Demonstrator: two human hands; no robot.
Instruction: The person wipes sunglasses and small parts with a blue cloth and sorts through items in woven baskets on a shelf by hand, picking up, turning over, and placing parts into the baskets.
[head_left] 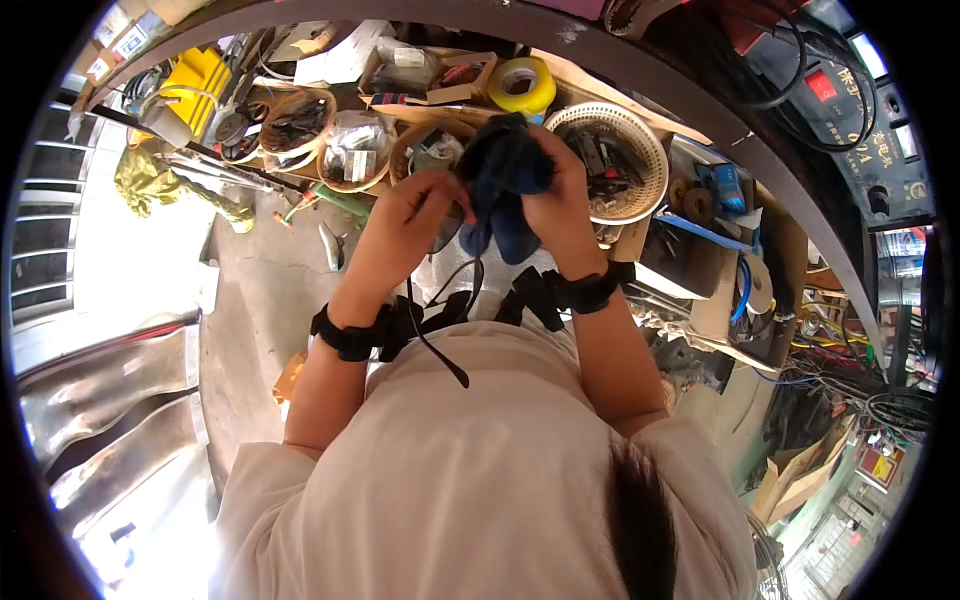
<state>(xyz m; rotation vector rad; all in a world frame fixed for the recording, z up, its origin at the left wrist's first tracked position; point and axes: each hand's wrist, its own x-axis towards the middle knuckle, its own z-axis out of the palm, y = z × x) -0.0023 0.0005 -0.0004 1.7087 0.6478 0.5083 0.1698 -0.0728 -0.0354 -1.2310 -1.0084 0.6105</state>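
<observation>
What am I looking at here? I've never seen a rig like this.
No robot here: a person's two bare hands, with black wrist straps. The one picture comes from a camera worn on the head, looking forward and down. Beyond them, amid clutter, lie a round cream plastic basket of small items and a yellow ring-shaped roll of tape. The right hand grips a dark blue, soft-looking bundle; the left hand's curled fingers are at its side. A thin black cord hangs below.

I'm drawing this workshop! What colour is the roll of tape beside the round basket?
The roll of tape is yellow, seen best in the head view.
</observation>
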